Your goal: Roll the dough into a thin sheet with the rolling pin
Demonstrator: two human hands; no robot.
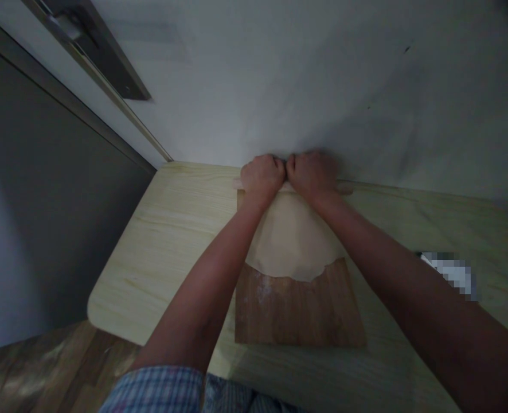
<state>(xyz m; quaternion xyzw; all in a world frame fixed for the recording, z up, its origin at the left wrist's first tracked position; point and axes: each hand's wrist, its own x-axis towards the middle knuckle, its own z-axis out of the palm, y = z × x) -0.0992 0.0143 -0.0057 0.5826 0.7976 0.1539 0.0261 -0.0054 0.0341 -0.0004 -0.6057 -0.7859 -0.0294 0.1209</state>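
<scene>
Both of my hands are closed around a wooden rolling pin (346, 187) at the far end of the board. My left hand (262, 175) grips it left of the middle, and my right hand (313, 172) grips it just to the right, the two nearly touching. A thin, pale sheet of dough (294, 241) spreads toward me from the pin, with an uneven near edge. Under it lies a brown wooden board (299, 315), dusted with flour at its left. My forearms cover the sides of the dough.
The board rests on a light wood table (151, 241) with a rounded left corner. Close behind my hands rises a white door (219, 103) with a metal handle (71, 26). A blurred-out object (449, 272) lies to the right, partly behind my right forearm.
</scene>
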